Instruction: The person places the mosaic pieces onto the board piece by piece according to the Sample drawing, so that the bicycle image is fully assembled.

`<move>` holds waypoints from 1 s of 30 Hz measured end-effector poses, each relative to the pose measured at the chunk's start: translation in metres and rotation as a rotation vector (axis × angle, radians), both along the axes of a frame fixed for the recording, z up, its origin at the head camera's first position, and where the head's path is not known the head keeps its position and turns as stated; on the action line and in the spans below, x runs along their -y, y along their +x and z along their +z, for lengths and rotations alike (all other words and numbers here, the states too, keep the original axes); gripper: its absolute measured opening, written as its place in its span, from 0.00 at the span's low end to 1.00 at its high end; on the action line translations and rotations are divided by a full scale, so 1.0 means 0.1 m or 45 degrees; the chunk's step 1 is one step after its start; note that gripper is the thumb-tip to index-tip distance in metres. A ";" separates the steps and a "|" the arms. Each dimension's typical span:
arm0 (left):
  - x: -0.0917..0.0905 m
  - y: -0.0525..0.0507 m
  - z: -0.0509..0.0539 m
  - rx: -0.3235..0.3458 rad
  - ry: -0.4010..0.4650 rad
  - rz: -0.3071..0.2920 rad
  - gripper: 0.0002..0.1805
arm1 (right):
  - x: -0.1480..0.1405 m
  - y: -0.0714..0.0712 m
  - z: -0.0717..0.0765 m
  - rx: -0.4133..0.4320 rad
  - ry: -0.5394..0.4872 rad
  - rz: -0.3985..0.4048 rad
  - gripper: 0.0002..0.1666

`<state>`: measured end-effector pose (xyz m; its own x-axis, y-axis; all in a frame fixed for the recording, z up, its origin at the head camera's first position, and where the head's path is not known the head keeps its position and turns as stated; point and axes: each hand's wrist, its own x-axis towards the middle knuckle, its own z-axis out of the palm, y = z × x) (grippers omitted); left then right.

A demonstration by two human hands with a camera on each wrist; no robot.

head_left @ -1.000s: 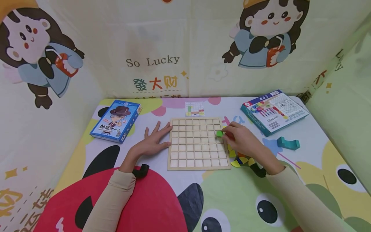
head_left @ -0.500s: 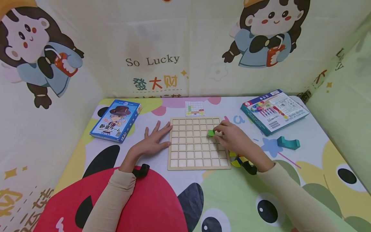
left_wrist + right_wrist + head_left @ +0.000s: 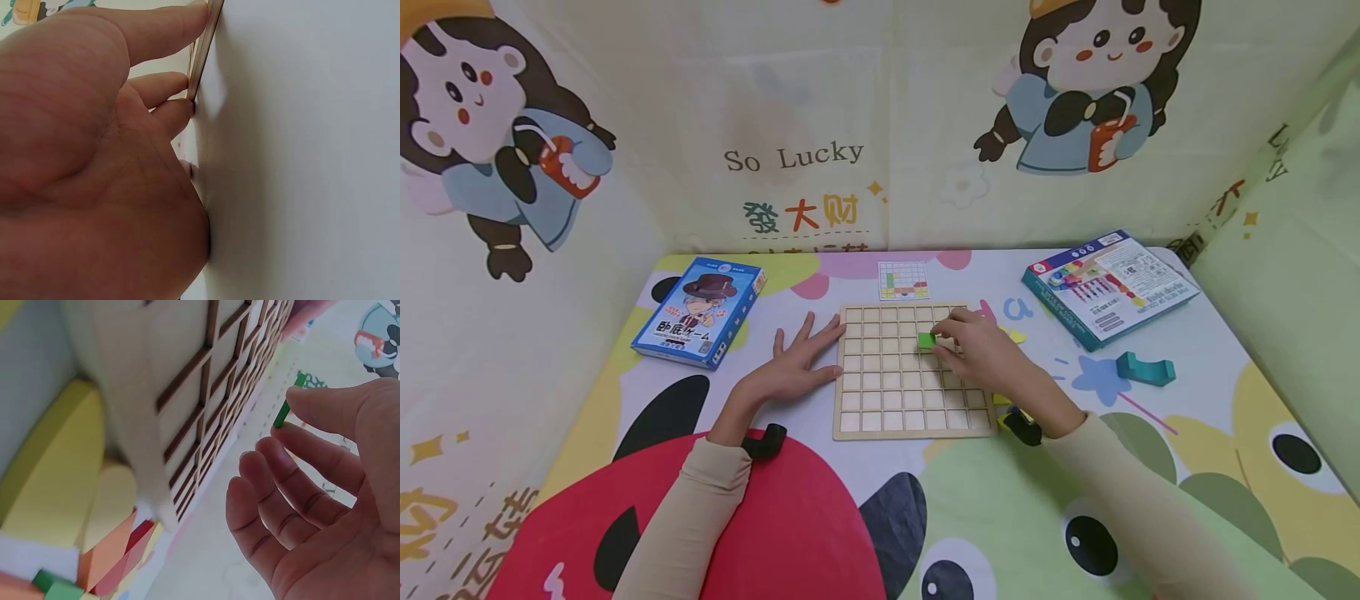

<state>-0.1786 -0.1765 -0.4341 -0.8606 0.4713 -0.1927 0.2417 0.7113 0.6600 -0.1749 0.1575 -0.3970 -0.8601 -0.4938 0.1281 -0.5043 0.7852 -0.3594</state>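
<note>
A thin green square tile [image 3: 927, 341] is pinched between the thumb and forefinger of my right hand [image 3: 977, 346], above the wooden grid board [image 3: 880, 438]. In the right wrist view the green tile [image 3: 290, 401] shows edge-on, apart from the board [image 3: 125, 375], with the other fingers loosely bent. My left hand [image 3: 790, 367] lies with spread fingers at the board's left edge; thumb and fingertips touch its frame. The left wrist view shows the left hand [image 3: 94, 125] against the board's side [image 3: 206, 50]. The board's visible cells hold no pieces.
A small grid pattern card [image 3: 904, 281] lies behind the board. A blue box [image 3: 700, 312] stands left, a teal-edged box [image 3: 1112, 287] right, near a teal curved block [image 3: 1146, 370]. Loose yellow blocks [image 3: 56, 450] and other coloured pieces lie by the board's right side, partly under the right arm.
My right hand has carried the green tile leftward, from the board's right edge to over its inner cells. The left hand has stayed in place.
</note>
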 end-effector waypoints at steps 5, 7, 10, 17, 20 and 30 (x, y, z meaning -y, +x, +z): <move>-0.01 0.00 0.01 0.007 0.010 0.001 0.43 | 0.10 -0.02 0.01 -0.014 0.013 0.018 0.16; -0.01 0.00 0.02 0.008 0.013 -0.001 0.43 | 0.15 -0.02 0.01 0.005 0.020 0.015 0.16; -0.02 0.00 0.02 0.010 0.016 -0.004 0.43 | 0.22 -0.03 0.00 0.039 0.038 0.004 0.17; -0.01 0.00 0.02 0.011 -0.003 0.001 0.44 | 0.39 -0.05 0.01 0.076 0.041 0.003 0.18; 0.00 0.00 0.02 0.009 -0.004 -0.004 0.44 | 0.44 -0.06 0.02 0.086 0.049 -0.001 0.19; 0.00 0.00 0.01 0.004 0.014 -0.010 0.43 | 0.61 -0.13 0.03 0.089 0.087 0.033 0.17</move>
